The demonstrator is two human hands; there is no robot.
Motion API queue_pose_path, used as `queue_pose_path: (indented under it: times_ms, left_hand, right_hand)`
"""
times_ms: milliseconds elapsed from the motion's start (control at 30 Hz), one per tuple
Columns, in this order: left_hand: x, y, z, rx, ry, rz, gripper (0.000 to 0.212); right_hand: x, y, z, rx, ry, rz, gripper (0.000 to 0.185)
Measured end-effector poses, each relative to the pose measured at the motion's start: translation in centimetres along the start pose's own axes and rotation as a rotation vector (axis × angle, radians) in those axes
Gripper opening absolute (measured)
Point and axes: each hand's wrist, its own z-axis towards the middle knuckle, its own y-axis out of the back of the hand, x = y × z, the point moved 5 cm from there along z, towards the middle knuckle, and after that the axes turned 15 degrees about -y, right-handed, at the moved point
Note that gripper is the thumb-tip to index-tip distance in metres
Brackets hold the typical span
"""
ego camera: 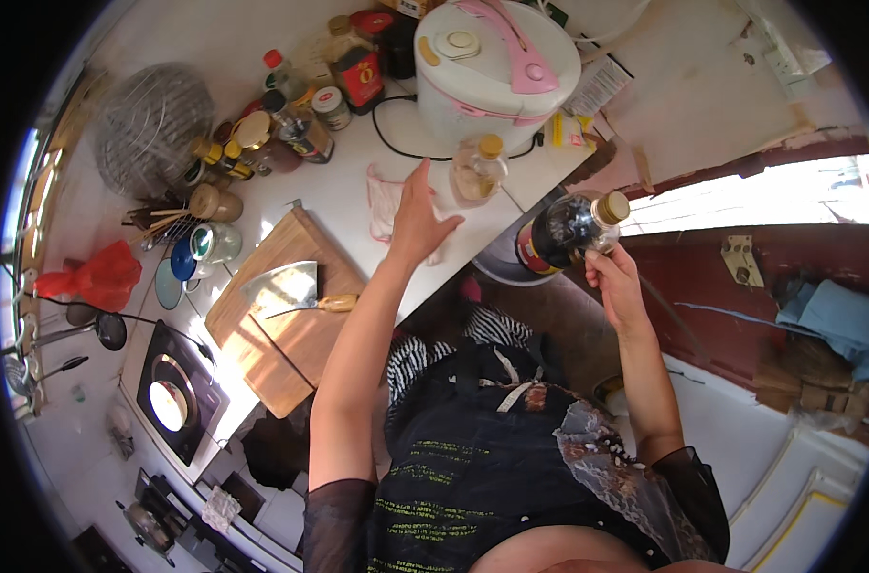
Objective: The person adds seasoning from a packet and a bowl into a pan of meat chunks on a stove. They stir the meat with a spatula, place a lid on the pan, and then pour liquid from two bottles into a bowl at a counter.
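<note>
My right hand (615,283) grips a large bottle of dark liquid (560,233) with a gold cap. The bottle is tilted past the counter's edge, its cap towards the right. My left hand (416,218) holds nothing, fingers and thumb apart, over a pale cloth with a pink edge (383,204) that it partly hides. Just right of that hand, a clear jar with a yellow cap (477,175) stands on the white counter (341,183). A cleaver (291,286) with a wooden handle lies on the wooden cutting board (284,351) to the left.
A white and pink rice cooker (491,71) stands at the back, its black cord (384,132) on the counter. Sauce bottles (302,129) and jars line the wall. On the left are a glass jar (216,243) and an induction cooker (180,394) bearing a bowl (168,406). Below the held bottle is a basin (495,261).
</note>
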Motion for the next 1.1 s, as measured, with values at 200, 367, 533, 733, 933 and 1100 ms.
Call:
queue_pose_path:
  times_ms: [200,367,533,733,933,1100]
  left_hand:
    - [0.9,-5.2,6.3,0.087,-0.02,0.001,0.111]
    - [-0.5,-6.0,6.4,0.044,0.054,-0.115,0.1]
    - [-2.1,-3.4,6.1,-0.053,0.155,-0.104,0.094]
    - [-4.8,2.1,4.4,-0.219,0.046,-0.137,0.09]
    - [-5.6,5.9,1.9,-0.269,-0.016,-0.139,0.078]
    - [-4.9,8.1,-0.3,-0.311,0.012,-0.172,0.079]
  right_hand:
    - [1.6,1.6,4.2,0.07,-0.04,-0.043,0.008]
    - [3.0,1.3,6.6,0.09,-0.038,-0.1,0.011]
    - [5.1,-0.2,7.1,0.112,-0.035,-0.11,0.01]
    - [7.1,-2.5,7.3,0.128,0.011,-0.147,0.01]
    - [8.3,-7.3,5.4,0.174,0.015,-0.189,0.009]
    - [8.0,-10.5,4.5,0.224,0.006,-0.244,0.009]
